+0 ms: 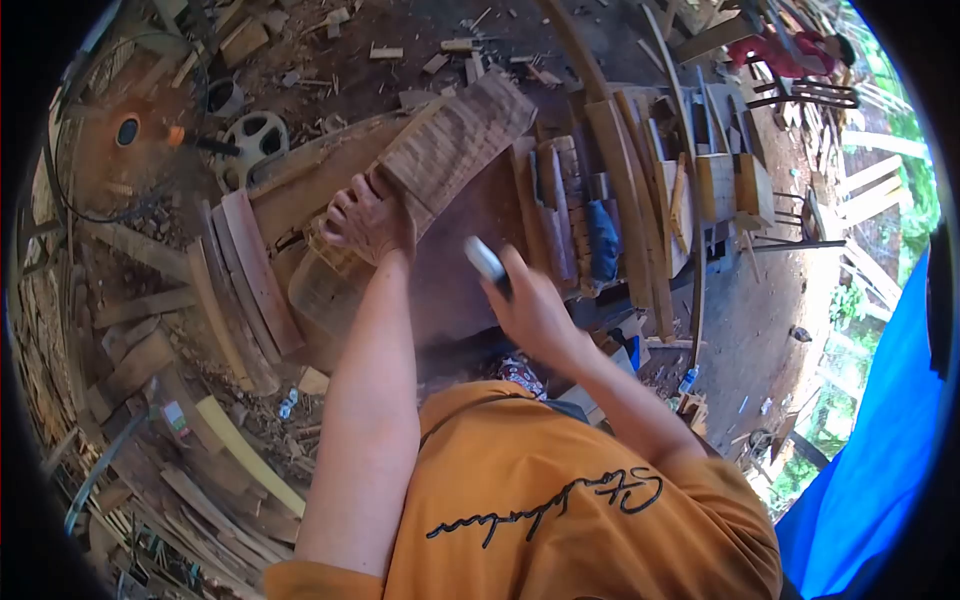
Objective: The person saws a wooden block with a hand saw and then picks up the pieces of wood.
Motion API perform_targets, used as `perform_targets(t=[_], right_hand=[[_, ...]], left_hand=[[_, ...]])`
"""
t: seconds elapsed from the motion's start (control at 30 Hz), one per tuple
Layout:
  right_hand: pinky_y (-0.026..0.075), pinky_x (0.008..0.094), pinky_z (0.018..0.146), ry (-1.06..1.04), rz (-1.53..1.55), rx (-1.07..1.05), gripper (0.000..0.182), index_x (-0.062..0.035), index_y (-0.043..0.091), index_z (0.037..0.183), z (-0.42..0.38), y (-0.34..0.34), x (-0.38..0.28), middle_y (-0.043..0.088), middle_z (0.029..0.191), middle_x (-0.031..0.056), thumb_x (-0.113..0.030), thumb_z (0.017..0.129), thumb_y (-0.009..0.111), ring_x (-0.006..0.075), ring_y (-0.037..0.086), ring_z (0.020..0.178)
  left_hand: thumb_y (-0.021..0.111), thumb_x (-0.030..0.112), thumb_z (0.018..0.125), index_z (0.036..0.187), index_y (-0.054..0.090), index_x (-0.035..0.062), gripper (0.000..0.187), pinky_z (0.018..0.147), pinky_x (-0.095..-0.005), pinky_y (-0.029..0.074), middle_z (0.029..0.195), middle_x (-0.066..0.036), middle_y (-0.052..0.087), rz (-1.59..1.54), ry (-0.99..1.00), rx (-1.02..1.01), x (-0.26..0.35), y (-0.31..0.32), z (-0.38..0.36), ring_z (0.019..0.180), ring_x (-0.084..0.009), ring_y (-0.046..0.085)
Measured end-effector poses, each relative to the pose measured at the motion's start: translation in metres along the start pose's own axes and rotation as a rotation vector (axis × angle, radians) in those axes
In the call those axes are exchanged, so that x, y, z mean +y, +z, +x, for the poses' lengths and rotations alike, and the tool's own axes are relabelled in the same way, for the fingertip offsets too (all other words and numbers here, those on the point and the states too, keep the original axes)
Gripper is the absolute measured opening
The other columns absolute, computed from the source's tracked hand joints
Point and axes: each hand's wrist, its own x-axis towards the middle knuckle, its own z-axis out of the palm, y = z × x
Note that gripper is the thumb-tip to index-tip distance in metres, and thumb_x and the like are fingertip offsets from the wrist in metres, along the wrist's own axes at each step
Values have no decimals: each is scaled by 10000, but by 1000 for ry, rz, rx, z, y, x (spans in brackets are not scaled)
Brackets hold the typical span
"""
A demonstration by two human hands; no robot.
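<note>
My left hand (365, 218) grips the near end of a flat, ridged wooden plank (455, 140) and presses it onto a large curved wooden piece (320, 180). The plank slants up and to the right from the hand. My right hand (530, 308) is closed around a small tool with a pale grey head (484, 258), held just right of the plank and above a dark board. The tool is blurred and I cannot tell what kind it is. My orange shirt (560, 490) fills the lower middle.
Stacked planks and curved wooden staves (640, 190) lie to the right, more curved pieces (250, 280) to the left. Offcuts and shavings cover the dirt floor. A round fan-like part (255, 135) sits upper left. Blue sheeting (880, 440) hangs at the right edge.
</note>
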Motion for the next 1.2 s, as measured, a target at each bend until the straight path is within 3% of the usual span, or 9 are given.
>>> perform_targets(t=[0.07,0.17,0.4,0.6,0.67,0.9,1.0,1.13,1.2], right_hand=[[451,575,636,-13,46,-53,253,-16,429,994,67,35,-3,608,772,293,-179,903,600,489,598,751],[454,576,644,-37,70,14,225,-16,430,968,88,54,-9,605,745,292,-170,906,583,496,592,743],[433,523,607,127,4,-39,236,-33,441,948,-52,-37,-23,581,761,242,-172,909,628,469,579,747],[453,555,622,-17,68,-22,208,-45,464,967,68,27,-5,603,738,263,-192,915,603,483,588,728],[456,558,628,-25,74,3,210,-44,466,973,69,35,-6,604,741,263,-194,915,600,483,586,729],[451,526,620,106,2,1,233,-48,468,970,-66,-41,-16,597,745,233,-229,931,610,449,594,714],[460,530,632,66,48,1,237,-37,471,966,-36,-28,-1,607,765,248,-226,927,609,459,597,723],[476,558,675,50,9,-28,240,-30,473,990,82,38,-8,625,791,261,-226,918,593,470,607,764],[478,557,678,18,40,0,244,-35,473,998,68,39,-5,625,793,258,-233,920,591,471,607,763]], left_hand=[[352,439,997,1032,632,181,383,1043,-529,230,1080,-116,609,9,23,-12,0,-9,-4,1123,-295,496],[339,443,997,1053,626,187,389,1057,-534,212,1103,-124,598,-32,2,-62,2,-15,-5,1161,-290,473],[339,449,993,1072,618,177,398,1075,-543,178,1120,-117,589,-76,-15,-64,2,-9,-5,1193,-279,446],[320,461,995,1081,617,168,426,1088,-536,165,1148,-123,582,-58,-11,-85,-1,-8,-3,1176,-284,459],[311,469,994,1094,614,169,438,1087,-529,170,1155,-125,580,-28,-8,-50,0,-8,-4,1167,-287,466],[292,477,999,1152,600,195,445,1100,-526,152,1198,-119,571,-51,-18,-93,2,-8,-3,1224,-259,430],[289,465,1001,1154,595,193,438,1099,-530,160,1207,-118,572,-42,-12,-96,1,-7,-3,1220,-261,440],[285,453,1004,1171,590,192,435,1089,-532,178,1201,-118,572,32,-21,-116,4,-15,0,1194,-270,460],[282,461,1006,1177,591,190,446,1077,-530,197,1188,-117,575,79,23,-97,0,-11,-5,1163,-282,475]])
